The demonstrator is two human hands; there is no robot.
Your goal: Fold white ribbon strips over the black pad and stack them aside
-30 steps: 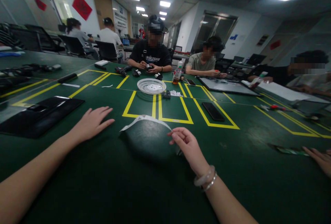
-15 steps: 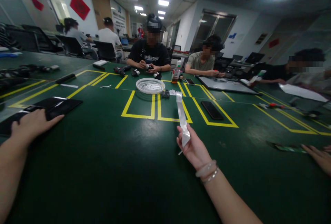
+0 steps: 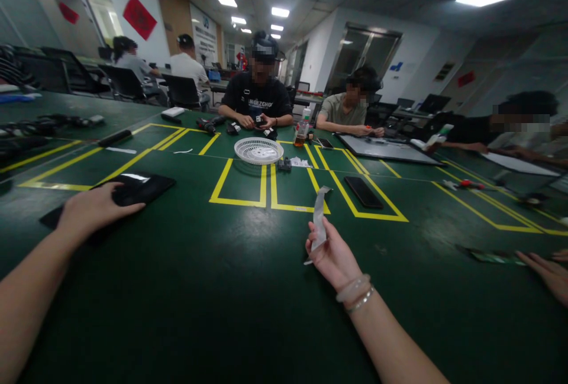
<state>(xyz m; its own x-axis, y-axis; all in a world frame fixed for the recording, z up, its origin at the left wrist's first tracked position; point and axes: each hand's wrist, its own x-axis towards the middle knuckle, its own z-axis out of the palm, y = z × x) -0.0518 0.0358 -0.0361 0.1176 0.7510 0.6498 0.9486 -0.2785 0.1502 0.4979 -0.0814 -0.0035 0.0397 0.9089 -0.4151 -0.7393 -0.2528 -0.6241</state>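
My right hand [image 3: 332,255] holds a thin pale strip of film [image 3: 319,216] upright above the green table [image 3: 248,289], pinched between thumb and fingers, its top end curling over. My left hand [image 3: 94,209] rests palm down on the near end of a flat black slab [image 3: 128,191] at the left, fingers spread over its edge. A bracelet sits on my right wrist.
A white fan grille [image 3: 258,149] lies beyond the yellow taped boxes, with a small black part [image 3: 284,164] beside it and a black phone [image 3: 364,191] to the right. Several people sit across the table. Another person's hand [image 3: 548,271] rests at the right edge.
A dark film sheet lay under my right hand a second ago; now that hand holds up a narrow strip. My left hand went left onto the black slab, which has slid toward the middle.
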